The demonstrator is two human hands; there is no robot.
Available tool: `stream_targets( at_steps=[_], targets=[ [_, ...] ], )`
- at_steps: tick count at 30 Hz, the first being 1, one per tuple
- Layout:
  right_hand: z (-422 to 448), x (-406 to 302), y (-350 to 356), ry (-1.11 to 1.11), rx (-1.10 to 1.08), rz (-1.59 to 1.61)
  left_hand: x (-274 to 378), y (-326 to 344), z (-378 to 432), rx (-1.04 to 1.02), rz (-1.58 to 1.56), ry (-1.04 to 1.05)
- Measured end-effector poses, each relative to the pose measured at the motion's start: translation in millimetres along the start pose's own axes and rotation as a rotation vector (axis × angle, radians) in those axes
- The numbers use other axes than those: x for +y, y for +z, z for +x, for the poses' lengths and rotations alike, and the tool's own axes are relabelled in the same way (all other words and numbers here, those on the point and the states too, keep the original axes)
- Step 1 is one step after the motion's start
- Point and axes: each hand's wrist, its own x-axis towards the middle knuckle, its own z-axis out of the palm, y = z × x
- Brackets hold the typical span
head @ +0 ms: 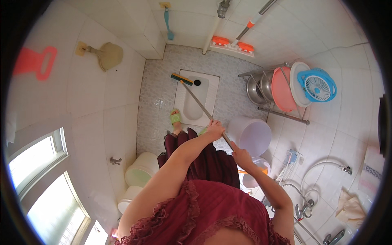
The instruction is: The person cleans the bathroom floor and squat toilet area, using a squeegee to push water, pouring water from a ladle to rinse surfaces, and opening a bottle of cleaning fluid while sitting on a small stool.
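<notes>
My left hand [216,130] is wrapped around the middle of a metal pole [197,101]. Nearer my body, my right hand [242,157] grips the same pole. At its far end is a green and yellow head [182,79], a floor brush or squeegee; which of the two I cannot tell. This head lies across the left rim of a white squat toilet [215,101], close to the dark drain hole [197,82]. Beside the toilet's near left corner rests my foot in a green slipper [175,118]. The other slipper is mostly hidden by my skirt.
A white bucket [255,137] stands right of my hands, and more buckets [141,170] are at left. On the right wall a metal rack [284,116] holds basins and a blue fan [317,85]. A mop [234,44] leans at the back wall.
</notes>
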Motion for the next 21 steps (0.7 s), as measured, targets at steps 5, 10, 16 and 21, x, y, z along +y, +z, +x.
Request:
stream_targets(
  at_steps=[5,10,16,21],
  targets=[
    [-17,28,-10,0.028,-0.021,-0.071,35,16,9,-0.044,-0.077,-0.014],
    [-8,30,-20,-0.062,-0.013,-0.081,35,5,16,0.006,-0.148,-0.024],
    [-17,50,-23,-0.054,-0.002,-0.167,57,19,25,0.022,-0.043,-0.068],
    [-10,36,-40,-0.098,-0.022,-0.221,45,17,28,0.170,-0.104,-0.067]
  ],
)
